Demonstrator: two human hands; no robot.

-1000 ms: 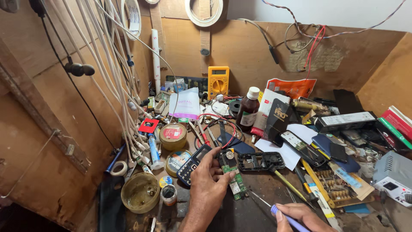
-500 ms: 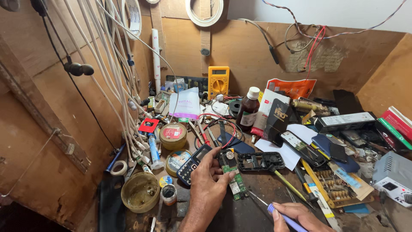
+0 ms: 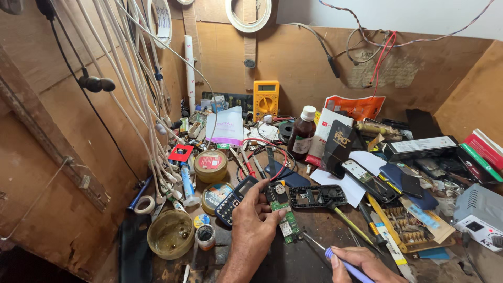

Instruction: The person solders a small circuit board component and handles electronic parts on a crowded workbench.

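My left hand [image 3: 254, 225] presses a green phone circuit board [image 3: 283, 212] flat on the workbench, fingers on its upper left part. My right hand [image 3: 361, 262], at the bottom edge, grips a purple-handled screwdriver [image 3: 343, 264] whose thin metal tip reaches the board's lower end. A black phone keypad panel [image 3: 233, 200] lies under my left fingers, just left of the board. An empty black phone frame [image 3: 317, 196] rests right of the board.
A yellow multimeter [image 3: 265, 99] leans on the back wall. A brown bottle [image 3: 302, 133], round tins [image 3: 210, 165], a dirty bowl [image 3: 171, 234], loose phone parts, boxes and a white power unit [image 3: 479, 215] crowd the bench. White cables [image 3: 141, 94] hang at left.
My right hand has shifted slightly left and up, bringing the screwdriver tip closer to the board. My left hand stays on the board.
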